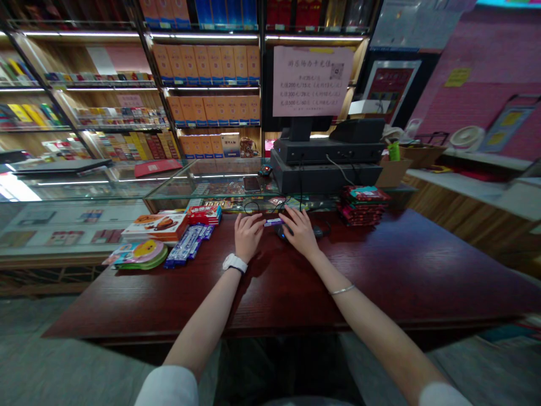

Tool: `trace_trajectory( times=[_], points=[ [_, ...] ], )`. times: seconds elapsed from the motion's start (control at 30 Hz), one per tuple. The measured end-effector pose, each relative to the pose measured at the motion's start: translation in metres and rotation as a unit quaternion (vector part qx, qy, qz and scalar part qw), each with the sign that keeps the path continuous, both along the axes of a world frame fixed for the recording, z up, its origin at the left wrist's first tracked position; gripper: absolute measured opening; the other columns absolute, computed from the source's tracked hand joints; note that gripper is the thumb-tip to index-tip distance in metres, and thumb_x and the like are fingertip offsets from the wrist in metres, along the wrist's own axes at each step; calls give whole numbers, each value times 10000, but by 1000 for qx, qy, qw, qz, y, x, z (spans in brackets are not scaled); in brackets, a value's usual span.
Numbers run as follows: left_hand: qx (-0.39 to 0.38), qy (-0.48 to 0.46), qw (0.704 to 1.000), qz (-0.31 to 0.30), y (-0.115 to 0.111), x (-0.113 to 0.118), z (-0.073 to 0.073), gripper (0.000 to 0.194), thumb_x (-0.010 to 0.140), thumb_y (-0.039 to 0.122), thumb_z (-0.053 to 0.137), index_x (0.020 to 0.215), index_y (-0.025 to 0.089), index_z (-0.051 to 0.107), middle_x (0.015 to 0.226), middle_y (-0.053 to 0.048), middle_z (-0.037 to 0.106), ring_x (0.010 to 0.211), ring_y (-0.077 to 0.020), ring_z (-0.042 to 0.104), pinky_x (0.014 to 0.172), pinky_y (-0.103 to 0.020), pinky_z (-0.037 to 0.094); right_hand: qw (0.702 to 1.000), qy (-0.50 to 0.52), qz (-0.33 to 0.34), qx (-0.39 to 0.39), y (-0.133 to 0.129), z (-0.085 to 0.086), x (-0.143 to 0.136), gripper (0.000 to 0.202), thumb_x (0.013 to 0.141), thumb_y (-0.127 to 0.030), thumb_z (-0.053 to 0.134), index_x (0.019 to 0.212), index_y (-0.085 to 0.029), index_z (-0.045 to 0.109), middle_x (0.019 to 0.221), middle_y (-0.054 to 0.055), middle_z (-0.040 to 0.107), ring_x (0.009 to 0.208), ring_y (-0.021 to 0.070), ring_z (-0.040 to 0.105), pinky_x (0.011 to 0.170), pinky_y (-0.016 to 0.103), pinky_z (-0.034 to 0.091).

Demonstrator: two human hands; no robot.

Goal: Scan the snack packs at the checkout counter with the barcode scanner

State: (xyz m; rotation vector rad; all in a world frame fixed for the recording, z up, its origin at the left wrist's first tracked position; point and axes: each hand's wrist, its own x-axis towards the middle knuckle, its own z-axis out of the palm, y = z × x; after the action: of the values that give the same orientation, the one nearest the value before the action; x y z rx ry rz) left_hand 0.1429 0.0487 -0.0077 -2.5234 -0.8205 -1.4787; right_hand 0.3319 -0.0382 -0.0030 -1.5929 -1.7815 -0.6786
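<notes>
A small purple packet (273, 222) is held by its two ends between my hands, above the dark red wooden desk (279, 293). My left hand (248, 232), with a white watch at the wrist, pinches its left end. The fingers of my right hand (299, 230) close on its right end; a thin bracelet circles that forearm. Behind and below my right hand lies a black device (318, 232), partly hidden. To the left of my left hand, similar purple packets (186, 246) lie in an overlapping pile.
Orange-white boxes (156, 225), red packets (203, 214) and colourful round-edged packs (141, 254) sit on the desk's left. Dark red packets (363, 206) are stacked at the back right. A monitor with a paper sign (313, 82) rises behind, beside a glass counter (224, 169) and phone (251, 184).
</notes>
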Motion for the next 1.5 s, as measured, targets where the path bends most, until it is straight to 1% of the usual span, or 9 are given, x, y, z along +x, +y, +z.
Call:
trace_trajectory(
  times=[0.17,0.3,0.43,0.53,0.63,0.77,1.03,1.2,1.5],
  points=[
    [3,-22,999,38,12,-7,-1,149,901,243,605,989,287,718,1154,-9,712,1056,-211,630,1150,-500,295,991,-31,5,-127,-4,1,6,623,955,-425,456,1528,-242,292,1611,40,255,1496,284,179,1207,527,183],
    [-5,-28,999,46,14,-7,-1,151,900,244,600,979,289,720,1150,-14,707,1074,-220,621,1151,-502,292,979,-20,4,-202,-13,-12,27,887,893,-617,488,1570,-238,57,1631,50,173,1508,292,109,1210,530,165],
    [-32,-14,999,36,11,-3,-3,153,898,242,595,971,287,721,1132,-26,706,1077,-222,622,1158,-505,285,962,11,1,-274,-19,-28,45,982,867,-654,503,1563,-234,-48,1634,68,144,1505,299,96,1202,532,191],
    [-38,-1,999,30,9,0,-5,144,892,244,603,964,284,721,1121,-25,707,1073,-221,622,1161,-501,281,958,27,-4,-287,-18,-33,49,975,878,-639,496,1560,-229,-70,1633,77,137,1506,291,93,1205,530,180],
    [-39,4,999,31,9,2,-6,145,887,242,612,974,286,719,1121,-21,704,1077,-218,619,1164,-495,277,958,32,-6,-285,-16,-34,49,941,889,-617,493,1564,-233,-39,1632,76,144,1505,284,113,1204,536,173],
    [-46,-1,998,43,10,1,-7,143,883,239,614,972,285,717,1107,-21,702,1071,-218,619,1162,-488,285,962,30,7,-272,-16,-35,50,869,897,-547,525,1568,-232,72,1619,86,209,1495,282,177,1194,542,205],
    [-66,1,997,44,8,-1,-6,148,887,239,600,972,277,716,1104,-31,691,1081,-218,612,1171,-480,276,967,49,27,-249,-13,-39,54,693,887,-249,507,1531,-225,252,1539,106,402,1401,271,403,1165,566,262],
    [-73,4,996,49,8,0,-6,157,886,229,593,972,275,716,1088,-35,691,1064,-219,616,1163,-483,290,971,59,37,-230,-11,-41,56,655,844,-129,448,1484,-232,354,1456,118,507,1349,251,462,1141,582,290],
    [-70,-12,996,58,11,-1,-9,157,884,228,601,981,270,718,1091,-32,691,1067,-212,622,1160,-485,283,976,44,46,-208,-12,-42,55,596,839,-87,441,1423,-203,436,1404,123,550,1296,251,504,1102,533,364]
  ],
)
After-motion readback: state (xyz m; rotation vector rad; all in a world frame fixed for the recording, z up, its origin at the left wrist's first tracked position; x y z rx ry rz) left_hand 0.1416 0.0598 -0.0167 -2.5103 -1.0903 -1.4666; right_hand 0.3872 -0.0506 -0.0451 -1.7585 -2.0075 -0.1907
